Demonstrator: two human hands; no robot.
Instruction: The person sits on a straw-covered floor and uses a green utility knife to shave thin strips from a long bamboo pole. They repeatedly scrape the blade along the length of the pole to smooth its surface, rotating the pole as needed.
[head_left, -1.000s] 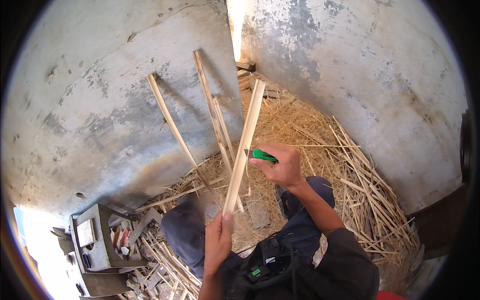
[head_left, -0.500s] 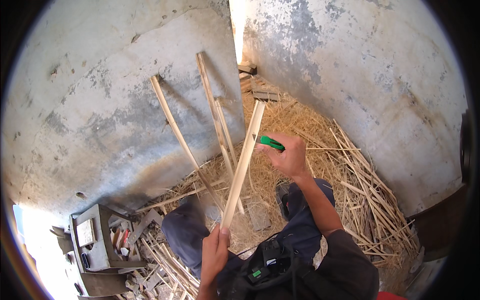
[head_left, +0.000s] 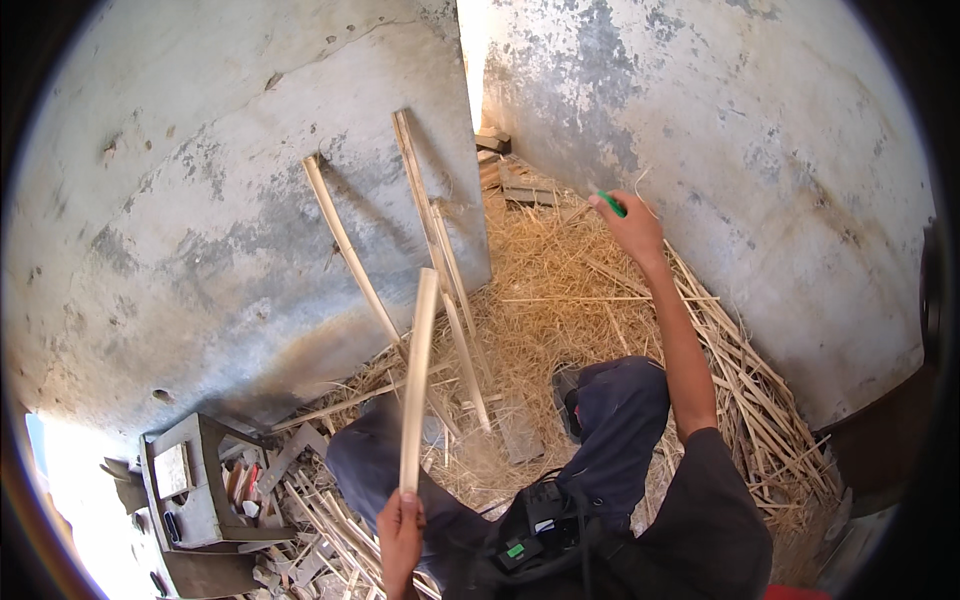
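Where the left hand (head_left: 402, 535) pinches near its lower end, thumb against fingers: one pale bamboo strip (head_left: 418, 370), raised, tilted slightly rightward at the top, partly before the left thigh (head_left: 370, 462). Right hand (head_left: 635, 230), well apart: fingers curled round one green-handled knife (head_left: 611, 204). Also: bamboo poles (head_left: 345, 240) leaning on weathered wall (head_left: 220, 230); loose strips (head_left: 755, 420) heaped at right.

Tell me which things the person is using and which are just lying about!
Being used:
- strip, in the left hand
- green knife, in the right hand

Just around, held by neither hand:
- sticks leaning on the wall
- stick pile, at right
- shavings on the floor
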